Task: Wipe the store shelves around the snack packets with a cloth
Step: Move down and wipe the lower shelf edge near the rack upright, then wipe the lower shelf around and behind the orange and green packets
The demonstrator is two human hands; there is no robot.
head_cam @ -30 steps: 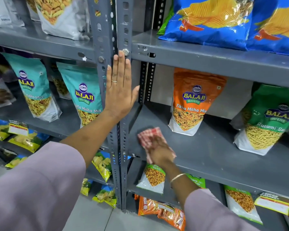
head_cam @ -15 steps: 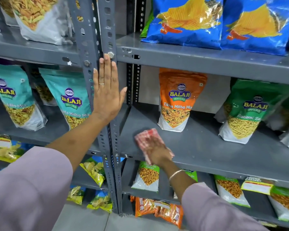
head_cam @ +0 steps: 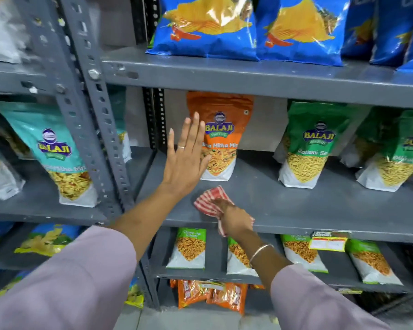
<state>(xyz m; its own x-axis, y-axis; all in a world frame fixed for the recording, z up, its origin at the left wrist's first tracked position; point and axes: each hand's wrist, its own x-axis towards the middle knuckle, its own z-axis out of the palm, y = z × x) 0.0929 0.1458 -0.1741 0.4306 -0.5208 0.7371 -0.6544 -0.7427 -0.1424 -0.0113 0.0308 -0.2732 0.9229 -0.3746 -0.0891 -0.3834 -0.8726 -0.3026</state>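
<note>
A red-and-white striped cloth lies on the grey middle shelf, pressed down under my right hand near the shelf's front edge. An orange snack packet stands upright just behind the cloth. My left hand is open with fingers straight, held in front of the orange packet's left side; whether it touches the packet I cannot tell. Two green packets stand further right on the same shelf.
A perforated grey upright post divides the shelving. Teal packets stand on the left bay. Blue chip bags fill the shelf above. Smaller green and orange packets and a yellow price label sit below.
My left hand left the upright post and moved right, now in front of the orange packet. My right hand slid the cloth rightwards along the shelf. The view shifted right.
</note>
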